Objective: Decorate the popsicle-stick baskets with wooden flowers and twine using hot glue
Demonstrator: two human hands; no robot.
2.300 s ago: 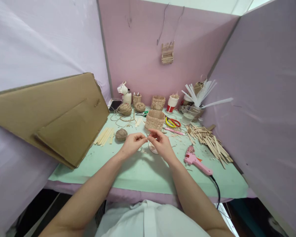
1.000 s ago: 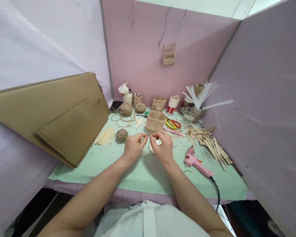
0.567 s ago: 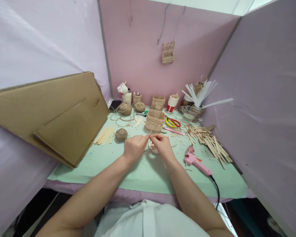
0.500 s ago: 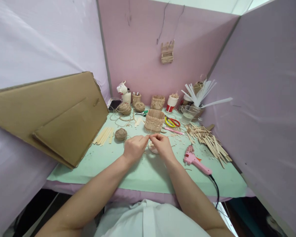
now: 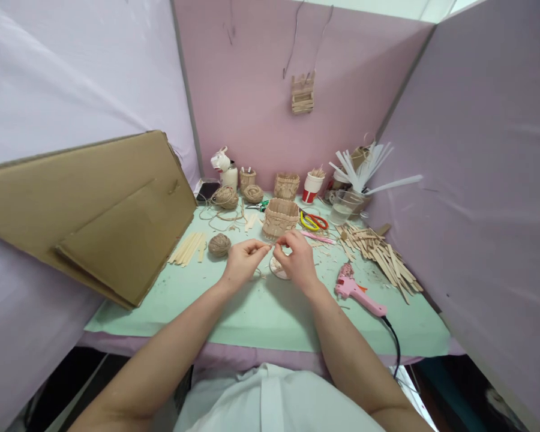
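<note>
Currently | woven basket: just beyond hands | twine ball: left of them

Front twine ball left of front basket, glue gun before stick pile

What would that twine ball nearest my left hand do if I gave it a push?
The twine ball would probably roll a little, since it looks nearly round and the table looks fairly flat. Its wound strands suggest it'd be light and slightly squashy.
</note>
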